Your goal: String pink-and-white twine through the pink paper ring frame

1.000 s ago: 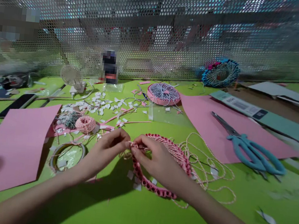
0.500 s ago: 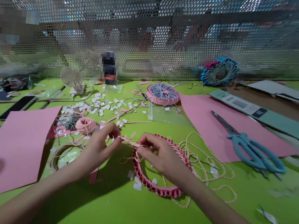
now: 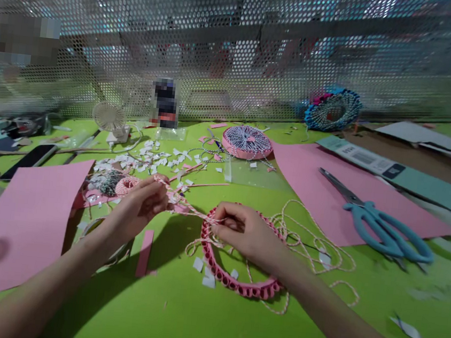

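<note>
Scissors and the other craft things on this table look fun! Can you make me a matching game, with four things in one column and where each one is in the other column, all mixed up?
Things:
1. scissors
2. pink scalloped ring
3. round woven disc
4. left hand

Places:
A. at the edge of a clear plastic sheet
B. pinching pink-and-white twine
C. lying on a pink paper sheet
D. under the right hand

Right pairs: 1-C, 2-D, 3-A, 4-B
</note>
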`<state>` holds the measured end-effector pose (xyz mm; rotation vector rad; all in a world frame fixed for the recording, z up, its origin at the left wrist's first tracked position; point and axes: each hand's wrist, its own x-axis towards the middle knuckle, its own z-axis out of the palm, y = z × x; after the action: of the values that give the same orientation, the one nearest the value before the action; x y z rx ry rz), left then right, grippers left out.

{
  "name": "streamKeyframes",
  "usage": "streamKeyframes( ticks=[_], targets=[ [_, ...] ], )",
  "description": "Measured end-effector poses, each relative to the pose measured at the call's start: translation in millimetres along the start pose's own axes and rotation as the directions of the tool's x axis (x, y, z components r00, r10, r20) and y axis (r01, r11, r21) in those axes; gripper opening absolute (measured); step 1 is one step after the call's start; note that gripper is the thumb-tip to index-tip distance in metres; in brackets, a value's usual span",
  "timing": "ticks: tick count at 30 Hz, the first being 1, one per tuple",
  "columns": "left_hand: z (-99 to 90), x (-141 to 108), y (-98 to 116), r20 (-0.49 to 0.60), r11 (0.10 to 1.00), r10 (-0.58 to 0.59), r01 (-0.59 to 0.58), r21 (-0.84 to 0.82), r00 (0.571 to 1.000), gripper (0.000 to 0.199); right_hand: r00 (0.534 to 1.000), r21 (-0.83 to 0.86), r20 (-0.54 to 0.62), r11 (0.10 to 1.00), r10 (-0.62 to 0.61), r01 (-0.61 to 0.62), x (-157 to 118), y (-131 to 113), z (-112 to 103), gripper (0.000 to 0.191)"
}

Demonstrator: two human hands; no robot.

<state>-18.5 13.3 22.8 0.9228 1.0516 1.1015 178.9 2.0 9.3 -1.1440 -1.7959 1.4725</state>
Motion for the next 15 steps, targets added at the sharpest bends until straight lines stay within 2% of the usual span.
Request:
streamKeyframes(
  ticks=[3, 5, 6, 8, 10, 11, 12, 13, 14, 15],
  targets=[
    [-5.4, 0, 5, 0.037, 0.978, 0.09, -0.096, 0.185, 0.995, 0.012, 1.0, 0.033, -0.017, 0.999, 0.017, -0.016, -1, -2, -4, 0.009],
    [-10.9, 0, 12, 0.032, 0.902, 0.18, -0.178, 0.392, 0.983, 0.01, 0.997, 0.014, -0.072, 1.0, 0.01, -0.009, -2, -3, -10, 0.016],
    [-13.8, 0, 16, 0.022, 0.826, 0.241, -0.217, 0.521, 0.97, 0.01, 0.993, -0.013, -0.116, 1.0, -0.005, 0.003, -2, -3, -13, 0.018],
    [-19.1, 0, 25, 0.029, 0.602, 0.386, -0.276, 0.749, 0.922, 0.008, 0.974, -0.096, -0.22, 0.995, -0.049, 0.029, 0, -1, -20, 0.02],
    [-23.3, 0, 34, 0.07, 0.404, 0.537, -0.329, 0.853, 0.841, 0.01, 0.947, -0.165, -0.303, 0.984, -0.109, 0.061, 2, 2, -26, 0.021],
    [-25.0, -1, 38, 0.076, 0.356, 0.62, -0.366, 0.86, 0.781, 0.012, 0.934, -0.191, -0.332, 0.979, -0.134, 0.073, 4, 3, -29, 0.021],
    [-26.5, -1, 42, 0.058, 0.351, 0.698, -0.412, 0.841, 0.714, 0.013, 0.924, -0.21, -0.35, 0.975, -0.151, 0.08, 5, 5, -31, 0.021],
    [-27.8, -1, 47, 0.007, 0.395, 0.759, -0.469, 0.79, 0.651, 0.014, 0.917, -0.217, -0.365, 0.973, -0.161, 0.084, 7, 6, -32, 0.021],
    [-29.1, -1, 51, -0.076, 0.49, 0.777, -0.526, 0.696, 0.624, 0.013, 0.912, -0.213, -0.376, 0.973, -0.161, 0.084, 8, 7, -33, 0.02],
    [-30.3, -1, 55, -0.175, 0.619, 0.742, -0.561, 0.549, 0.647, 0.014, 0.909, -0.2, -0.387, 0.977, -0.152, 0.078, 9, 9, -34, 0.019]
  ],
)
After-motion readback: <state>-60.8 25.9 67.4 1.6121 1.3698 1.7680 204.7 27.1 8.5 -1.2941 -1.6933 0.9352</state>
